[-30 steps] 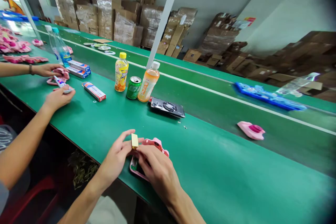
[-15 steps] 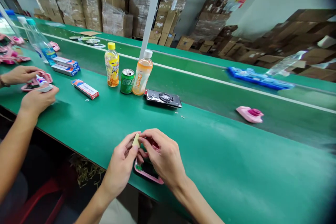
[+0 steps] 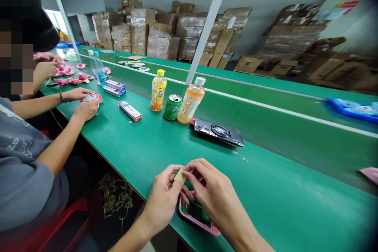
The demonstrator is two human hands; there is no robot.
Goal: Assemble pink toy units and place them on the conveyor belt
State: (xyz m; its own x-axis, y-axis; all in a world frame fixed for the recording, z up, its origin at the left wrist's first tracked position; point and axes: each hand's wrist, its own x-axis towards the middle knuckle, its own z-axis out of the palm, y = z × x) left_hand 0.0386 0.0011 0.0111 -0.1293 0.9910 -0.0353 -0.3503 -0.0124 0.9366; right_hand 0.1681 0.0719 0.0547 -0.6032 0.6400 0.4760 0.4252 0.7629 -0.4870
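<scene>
- Left hand (image 3: 163, 199) is curled closed with a small pale yellow piece (image 3: 179, 175) pinched between thumb and fingers, and the piece sits at a tilt.
- Right hand (image 3: 214, 185) has its thumb and forefinger pinched together right at the piece's edge. Can't tell if it's actually gripping anything there.
- So the yellow piece is up between the two hands, near the front edge of the green counter (image 3: 147, 149).
- Pink casing (image 3: 198, 223) is just below the hands, with a dark area and some green inside its rim. The right hand covers a chunk of it.
- Past the hands there's a dark phone (image 3: 218, 132) lying back side up, ring mount showing.
- Just beside the phone, an orange bottle (image 3: 191, 102), then a green can (image 3: 173, 107), then a yellow-capped bottle (image 3: 158, 91), all upright.
- Further left, a red, white and blue carton (image 3: 129, 111) lies on its own, and two similar cartons (image 3: 114, 88) lie together behind it.
- Person in a grey shirt (image 3: 23, 157) on the left has both hands on a pink part (image 3: 99, 99).
- Blue tray (image 3: 354, 108) is over at the right edge.
</scene>
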